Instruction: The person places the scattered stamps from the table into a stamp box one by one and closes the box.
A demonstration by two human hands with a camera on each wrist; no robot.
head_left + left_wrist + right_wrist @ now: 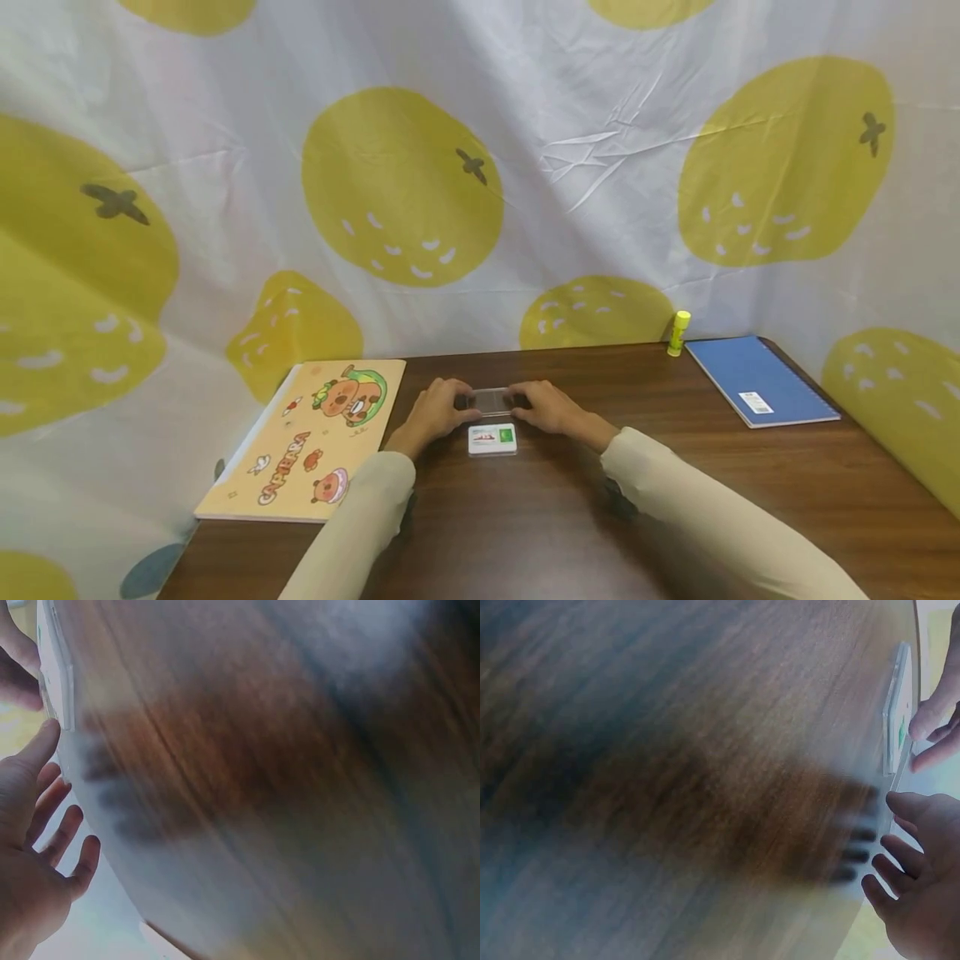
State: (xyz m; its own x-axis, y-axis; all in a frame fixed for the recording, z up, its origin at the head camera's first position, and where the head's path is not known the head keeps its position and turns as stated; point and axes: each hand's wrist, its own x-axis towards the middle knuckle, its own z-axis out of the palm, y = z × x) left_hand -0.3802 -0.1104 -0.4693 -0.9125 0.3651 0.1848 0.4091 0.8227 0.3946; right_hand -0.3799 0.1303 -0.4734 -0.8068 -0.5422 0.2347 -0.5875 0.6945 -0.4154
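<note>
A clear plastic case lid [491, 402] lies between my two hands at the middle of the table. My left hand [437, 408] holds its left edge with thumb and index finger, the other fingers loosely bent. At the opposite edge my right hand [551, 406] pinches it between thumb and fingers. Just in front, on the near side, lies a small clear case [492, 439] with a white card showing a red picture and a green patch. In the right wrist view this case [898, 712] is seen edge-on, beside the thin lid edge [902, 769].
On the left lies a large orange capybara pad [300, 442]. A blue spiral notebook [761, 379] lies at the right, with a yellow glue stick [678, 333] upright near the back edge. A lemon-print cloth [585, 208] hangs behind the brown wooden table [510, 533].
</note>
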